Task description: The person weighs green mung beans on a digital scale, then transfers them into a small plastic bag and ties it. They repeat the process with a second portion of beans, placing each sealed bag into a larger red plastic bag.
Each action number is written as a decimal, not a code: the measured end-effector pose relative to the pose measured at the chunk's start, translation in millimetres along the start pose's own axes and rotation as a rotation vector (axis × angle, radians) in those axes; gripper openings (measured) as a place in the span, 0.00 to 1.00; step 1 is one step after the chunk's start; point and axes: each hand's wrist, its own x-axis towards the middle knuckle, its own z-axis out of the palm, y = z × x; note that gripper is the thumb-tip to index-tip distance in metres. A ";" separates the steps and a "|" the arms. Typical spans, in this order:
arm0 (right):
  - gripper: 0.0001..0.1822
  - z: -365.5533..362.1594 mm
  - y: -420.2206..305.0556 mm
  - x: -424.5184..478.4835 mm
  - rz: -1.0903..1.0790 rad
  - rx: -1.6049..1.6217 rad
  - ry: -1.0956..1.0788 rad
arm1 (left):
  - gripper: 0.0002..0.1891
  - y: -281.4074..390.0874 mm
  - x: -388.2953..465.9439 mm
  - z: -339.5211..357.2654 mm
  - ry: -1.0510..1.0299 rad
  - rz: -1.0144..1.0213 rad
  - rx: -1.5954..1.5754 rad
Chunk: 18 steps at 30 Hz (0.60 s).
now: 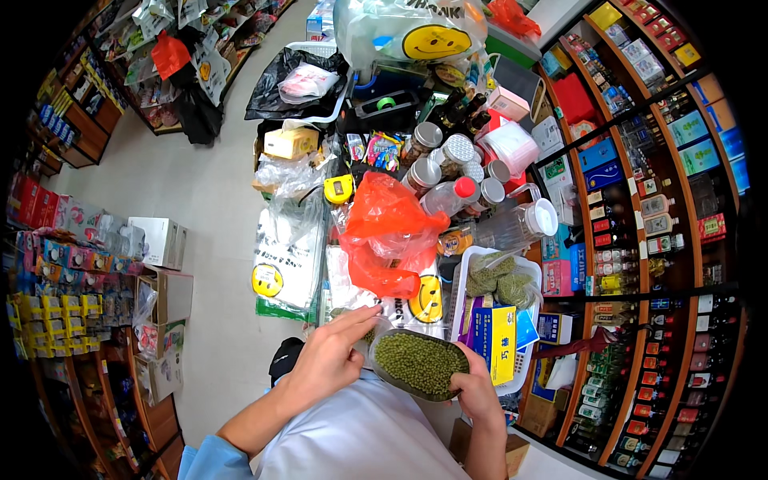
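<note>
My right hand grips the right end of a dark oval scoop or tray, with its thumb over the rim. Small green beans, likely mung beans, fill it. Beside its left end is my left hand, fingers extended and pointing up and right. Under those fingertips shows part of a clear container or bag with more green beans; its shape is mostly hidden. Just beyond lie white plastic bags with a smiley print and a crumpled red plastic bag.
On the right, a white plastic basket holds bagged green beans and a yellow-blue box. Further back stand lidded jars, a clear pitcher and a yellow tape measure. Bottle shelves line the right side; stacked cartons stand left.
</note>
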 end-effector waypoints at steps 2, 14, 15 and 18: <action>0.28 2.7 -2.8 -0.6 0.004 -0.019 0.000 | 0.32 0.4 0.6 0.0 -0.003 0.026 0.001; 0.28 3.6 -6.7 -3.1 0.020 -0.045 0.009 | 0.27 -7.3 1.4 -3.8 0.003 0.005 -0.053; 0.28 5.0 -8.2 -4.4 0.011 -0.054 0.017 | 0.26 -9.4 1.6 -3.2 0.012 0.014 -0.058; 0.28 9.4 -10.0 -6.8 -0.004 -0.071 0.032 | 0.26 -11.5 2.6 -3.8 0.024 0.037 -0.047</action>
